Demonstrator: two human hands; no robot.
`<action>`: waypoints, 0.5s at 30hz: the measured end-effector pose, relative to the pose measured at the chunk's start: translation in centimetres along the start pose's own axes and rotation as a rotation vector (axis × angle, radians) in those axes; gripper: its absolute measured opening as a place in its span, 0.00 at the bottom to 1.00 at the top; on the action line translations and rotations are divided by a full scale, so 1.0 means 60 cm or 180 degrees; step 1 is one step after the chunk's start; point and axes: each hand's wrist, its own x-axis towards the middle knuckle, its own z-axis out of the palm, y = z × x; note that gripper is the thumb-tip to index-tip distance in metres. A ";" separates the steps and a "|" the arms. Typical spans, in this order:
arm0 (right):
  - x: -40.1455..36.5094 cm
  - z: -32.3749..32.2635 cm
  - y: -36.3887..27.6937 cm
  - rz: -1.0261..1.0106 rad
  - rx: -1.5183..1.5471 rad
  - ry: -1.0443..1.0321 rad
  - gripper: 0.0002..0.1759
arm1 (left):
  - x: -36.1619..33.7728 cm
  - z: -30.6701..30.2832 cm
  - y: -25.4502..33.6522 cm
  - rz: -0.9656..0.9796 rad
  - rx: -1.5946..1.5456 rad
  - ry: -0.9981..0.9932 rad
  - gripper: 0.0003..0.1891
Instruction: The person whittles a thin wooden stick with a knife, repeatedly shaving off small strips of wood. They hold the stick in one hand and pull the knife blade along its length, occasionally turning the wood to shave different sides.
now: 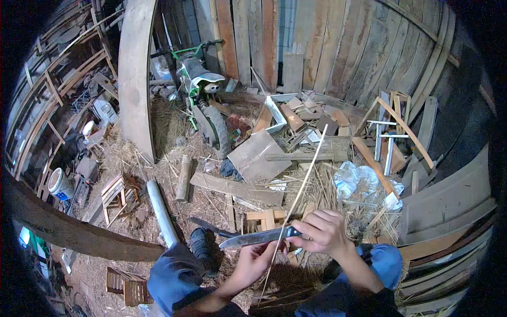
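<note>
A long, grey, steel-bladed knife [252, 239] is gripped at its handle end by the right hand [323, 232], whose fingers are curled shut around it, and the blade is held nearly level, pointing towards the person's left. A thin, pale, straight strip of split wood or cane [307, 177] is pinched in the left hand [257, 261], just beneath the blade. The strip is laid across the blade at a steep slant, so that its upper end is raised over the littered ground ahead and its lower end is carried down between the knees. The exact point where blade and strip meet is partly hidden by the fingers, but they appear to be touching. Both hands are held above the lap, between two knees clad in blue trousers [174, 274]. Just beyond the knife, a dark curved tool [210, 226] is seen lying on the straw. A white plastic pipe [160, 208] lies to the left of it, and a crumpled sheet of clear plastic [359, 182] lies to the right. A green and white motorbike [203, 87] is propped against the brown plank wall [338, 47] farther back.
</note>
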 end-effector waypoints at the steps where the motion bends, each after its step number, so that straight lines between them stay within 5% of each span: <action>1: 0.004 -0.004 -0.001 0.0041 0.0047 -0.0035 0.16 | 0.001 0.000 -0.002 -0.0051 -0.0081 0.0089 0.09; 15: -0.008 -0.034 0.043 0.0210 -0.0206 -0.0105 0.14 | 0.005 -0.019 0.029 0.0198 0.0220 0.0228 0.12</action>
